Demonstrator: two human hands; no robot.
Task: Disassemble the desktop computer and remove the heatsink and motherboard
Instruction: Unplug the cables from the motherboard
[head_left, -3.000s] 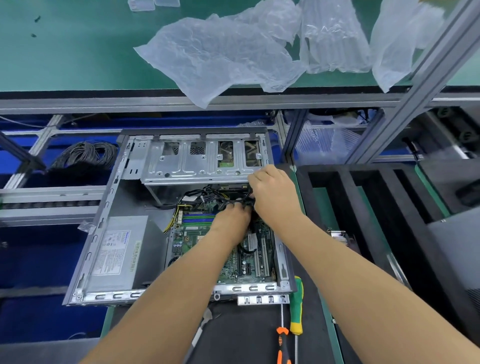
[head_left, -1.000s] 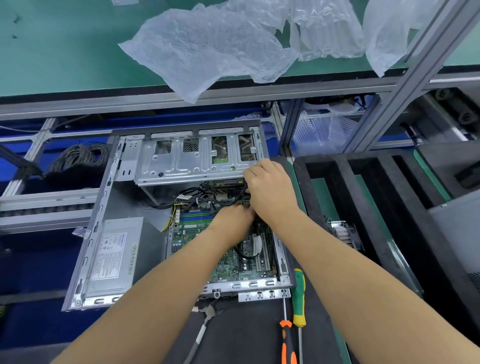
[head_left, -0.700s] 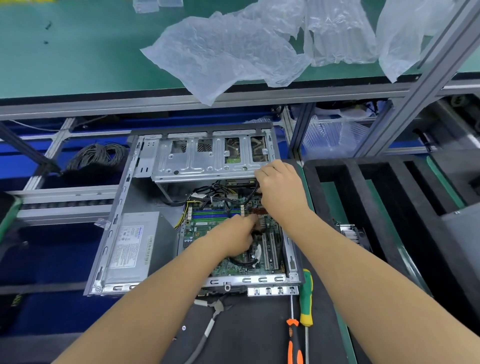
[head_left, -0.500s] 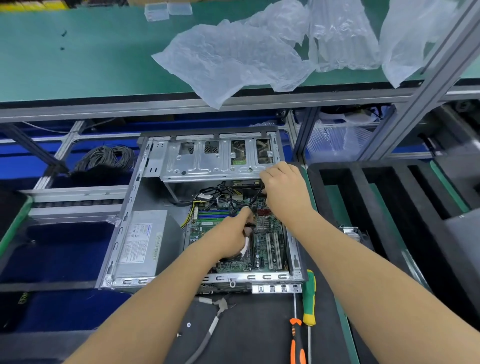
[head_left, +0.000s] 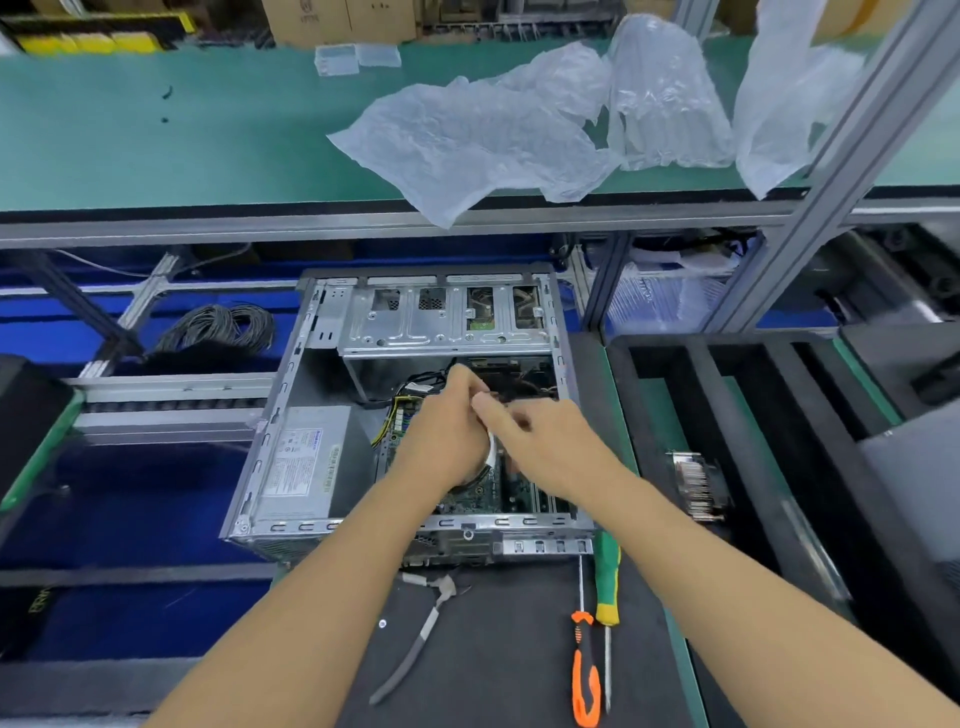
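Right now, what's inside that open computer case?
In the computer case: a grey power supply, a green circuit board, black cables, and a metal drive cage. The left hand and right hand cover the board's middle.

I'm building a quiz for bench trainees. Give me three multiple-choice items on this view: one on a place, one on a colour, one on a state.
1. Where does the power supply sit in the case?
A. camera-left part
B. camera-right part
C. outside it

2. What colour is the handle of the screwdriver nearest the case?
A. red
B. green and yellow
C. blue

3. What is the state of the motherboard?
A. on the mat
B. in the foam tray
C. in the case

Answers:
1 A, its labelled grey box fills the left side.
2 B, green grip with a yellow end.
3 C, it lies under the left hand and right hand.
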